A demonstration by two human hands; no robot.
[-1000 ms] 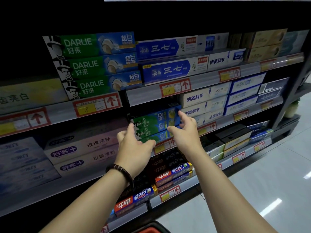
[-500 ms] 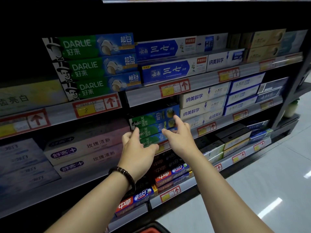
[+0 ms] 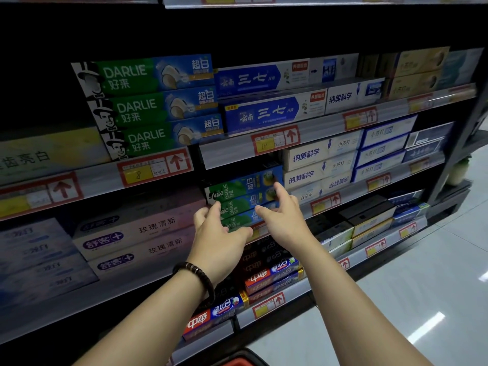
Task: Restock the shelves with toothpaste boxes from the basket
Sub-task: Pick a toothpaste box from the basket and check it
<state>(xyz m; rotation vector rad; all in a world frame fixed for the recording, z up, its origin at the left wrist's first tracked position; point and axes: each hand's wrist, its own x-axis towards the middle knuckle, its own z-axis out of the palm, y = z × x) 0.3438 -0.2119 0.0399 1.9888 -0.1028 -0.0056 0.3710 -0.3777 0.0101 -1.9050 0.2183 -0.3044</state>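
Three green and blue Darlie toothpaste boxes (image 3: 243,196) lie stacked on the middle shelf (image 3: 327,202). My left hand (image 3: 219,239) is at the stack's left end, fingers straight, fingertips touching the boxes. My right hand (image 3: 282,215) rests against the front of the stack near its right end, fingers extended and spread. Neither hand grips a box. The rim of the red and black basket (image 3: 237,359) shows at the bottom edge of the view.
A bigger Darlie stack (image 3: 158,104) and blue boxes (image 3: 264,112) fill the upper shelf. White boxes (image 3: 317,165) stand right of my hands, pink ones (image 3: 137,233) left, red and dark boxes (image 3: 266,276) below. Grey tiled floor (image 3: 422,286) lies at the right.
Both hands have shifted slightly left along the small Darlie stack and pressed in closer; the stack sits a little further left and deeper on the shelf.
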